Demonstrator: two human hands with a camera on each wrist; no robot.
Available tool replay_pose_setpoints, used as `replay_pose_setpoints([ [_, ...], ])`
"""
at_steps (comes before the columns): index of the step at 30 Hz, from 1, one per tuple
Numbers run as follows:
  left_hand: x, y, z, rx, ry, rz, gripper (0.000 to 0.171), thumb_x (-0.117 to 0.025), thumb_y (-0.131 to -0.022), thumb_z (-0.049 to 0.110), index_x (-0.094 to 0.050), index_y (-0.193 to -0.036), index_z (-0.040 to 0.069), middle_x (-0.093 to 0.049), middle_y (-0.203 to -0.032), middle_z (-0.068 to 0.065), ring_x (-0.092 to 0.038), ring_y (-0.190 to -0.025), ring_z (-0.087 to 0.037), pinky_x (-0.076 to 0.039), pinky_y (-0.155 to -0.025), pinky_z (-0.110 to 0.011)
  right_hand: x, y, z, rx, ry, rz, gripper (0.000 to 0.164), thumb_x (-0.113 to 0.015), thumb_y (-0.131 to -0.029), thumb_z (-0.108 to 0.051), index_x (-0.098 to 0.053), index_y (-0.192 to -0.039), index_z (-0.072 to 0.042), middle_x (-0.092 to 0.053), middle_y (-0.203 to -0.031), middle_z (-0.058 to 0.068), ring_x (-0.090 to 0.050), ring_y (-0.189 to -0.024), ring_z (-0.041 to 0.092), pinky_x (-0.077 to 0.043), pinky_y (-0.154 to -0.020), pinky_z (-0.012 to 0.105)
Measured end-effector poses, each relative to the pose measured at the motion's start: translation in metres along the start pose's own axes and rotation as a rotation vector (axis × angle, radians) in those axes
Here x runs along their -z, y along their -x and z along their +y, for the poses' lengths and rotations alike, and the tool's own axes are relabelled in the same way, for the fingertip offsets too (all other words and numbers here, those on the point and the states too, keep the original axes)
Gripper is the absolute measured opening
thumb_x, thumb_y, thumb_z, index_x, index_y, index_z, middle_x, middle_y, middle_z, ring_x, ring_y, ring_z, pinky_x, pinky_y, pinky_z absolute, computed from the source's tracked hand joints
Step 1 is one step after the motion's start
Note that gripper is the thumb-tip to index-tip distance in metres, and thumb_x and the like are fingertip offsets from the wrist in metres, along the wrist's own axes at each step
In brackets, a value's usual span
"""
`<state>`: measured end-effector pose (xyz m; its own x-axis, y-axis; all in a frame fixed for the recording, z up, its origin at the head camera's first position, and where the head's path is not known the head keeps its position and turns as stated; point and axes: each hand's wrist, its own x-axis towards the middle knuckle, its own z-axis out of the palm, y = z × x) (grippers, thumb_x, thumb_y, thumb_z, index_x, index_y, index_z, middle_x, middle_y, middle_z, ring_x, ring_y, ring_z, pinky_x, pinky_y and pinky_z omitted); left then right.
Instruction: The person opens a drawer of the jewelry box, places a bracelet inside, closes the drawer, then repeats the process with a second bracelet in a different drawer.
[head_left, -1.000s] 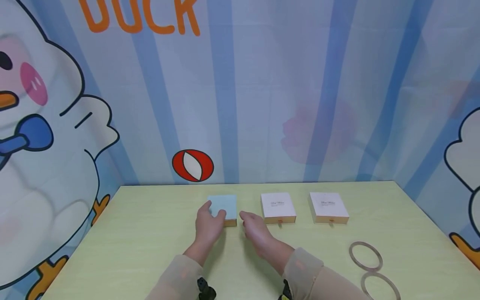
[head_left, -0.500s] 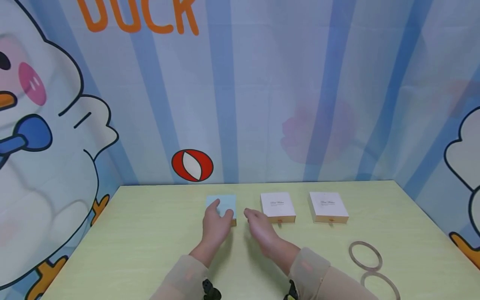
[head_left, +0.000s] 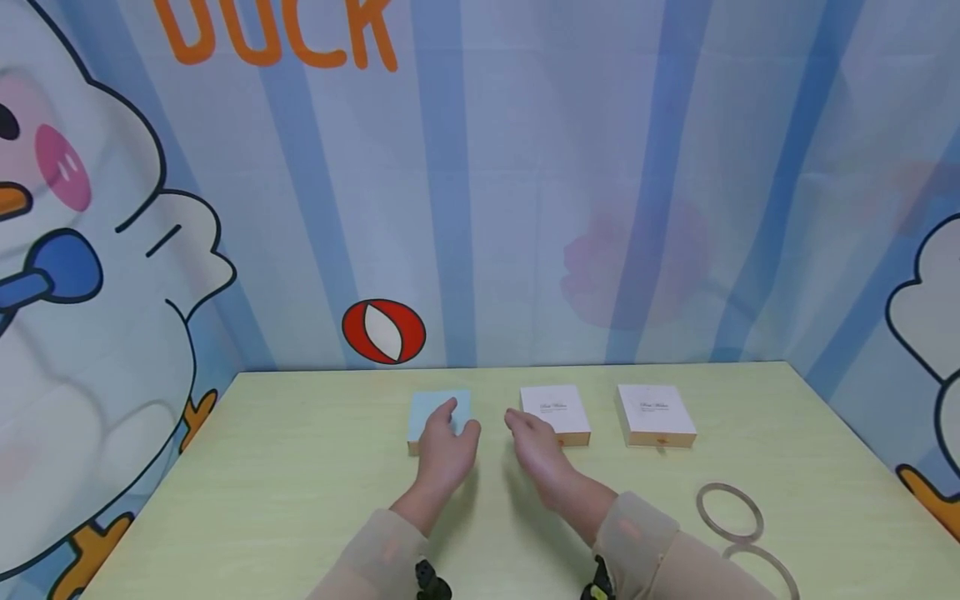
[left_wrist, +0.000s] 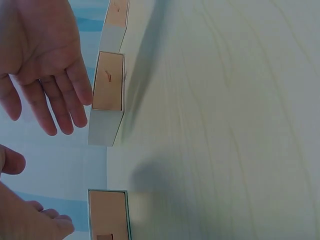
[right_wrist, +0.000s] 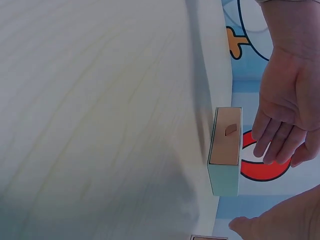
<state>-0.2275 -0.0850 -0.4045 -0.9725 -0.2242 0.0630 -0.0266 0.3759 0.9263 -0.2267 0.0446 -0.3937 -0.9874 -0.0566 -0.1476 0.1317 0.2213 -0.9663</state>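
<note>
Both hands hover over the table, palms turned toward each other, with nothing between them. My left hand (head_left: 447,454) overlaps the right part of a light-blue square drawer box (head_left: 424,407) in the head view. Its fingers (right_wrist: 280,142) extend loosely in the right wrist view. My right hand (head_left: 546,460) is in front of the left corner of a white drawer box (head_left: 557,404) with small dark lettering. Straight fingers (left_wrist: 61,107) of that hand show in the left wrist view. The blue box has a tan front with a small pull tab (right_wrist: 231,130).
A second white drawer box (head_left: 657,408) stands farther right in the same row. Two pale rings (head_left: 701,504) lie on the table (head_left: 262,500) at the right, the nearer one partly behind the right sleeve. A printed cloth backdrop (head_left: 510,208) rises behind the table edge.
Both hands have shifted to the right together. The left moved across the front of the blue box; the right now overlaps the nearer white box's corner. The boxes stay put.
</note>
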Motion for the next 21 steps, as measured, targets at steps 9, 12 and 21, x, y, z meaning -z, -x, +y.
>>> replay_pose_setpoints([
  [9,-0.007,0.001,0.0,-0.024,0.008,-0.023,0.055,-0.053,-0.089,0.018,-0.041,-0.138,-0.003,-0.042,-0.142,-0.023,-0.039,-0.132,-0.039,-0.033,-0.107,-0.051,0.01,-0.002,-0.001,-0.002,0.027,0.026,0.048,-0.037,-0.101,-0.028,-0.042,-0.139,0.001,-0.041,-0.145,0.019,-0.033,-0.136,0.037,-0.025,-0.111,0.051],
  [12,-0.008,0.002,0.0,-0.025,0.013,-0.04,0.055,-0.052,-0.089,0.018,-0.04,-0.139,-0.004,-0.042,-0.143,-0.022,-0.039,-0.132,-0.039,-0.034,-0.107,-0.051,0.014,-0.002,0.0,0.0,0.044,0.037,0.048,-0.037,-0.101,-0.029,-0.042,-0.139,0.0,-0.04,-0.145,0.019,-0.032,-0.137,0.037,-0.025,-0.112,0.051],
  [21,-0.015,0.004,0.005,-0.041,0.013,-0.063,0.054,-0.052,-0.089,0.015,-0.041,-0.138,-0.004,-0.044,-0.142,-0.022,-0.042,-0.13,-0.038,-0.036,-0.105,-0.05,0.026,-0.004,0.001,0.005,0.074,0.066,0.048,-0.036,-0.101,-0.028,-0.042,-0.139,0.001,-0.039,-0.146,0.019,-0.028,-0.139,0.036,-0.021,-0.113,0.049],
])
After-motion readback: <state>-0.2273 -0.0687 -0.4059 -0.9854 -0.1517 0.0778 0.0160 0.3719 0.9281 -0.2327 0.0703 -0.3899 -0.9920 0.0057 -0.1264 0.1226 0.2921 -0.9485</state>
